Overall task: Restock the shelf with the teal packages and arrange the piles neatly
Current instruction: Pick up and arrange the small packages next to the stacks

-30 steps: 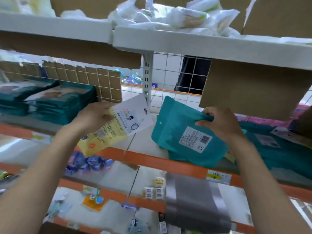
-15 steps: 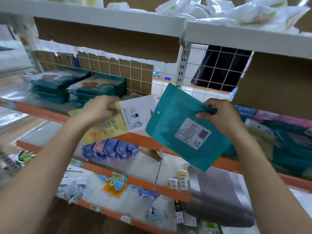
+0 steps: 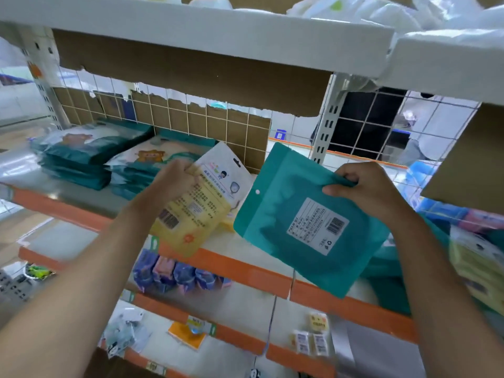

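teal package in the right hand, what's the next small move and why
Probably carry the teal package leftward onto the nearer teal pile: the right hand grips it in the air before the shelf, while the left hand holds a yellow package between them.

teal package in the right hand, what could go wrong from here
The right hand pinches the teal package by one edge, so it might slip. Its label side faces up, while the teal piles lie picture-side up, so it could land mismatched. The left hand's yellow package might get mixed in.
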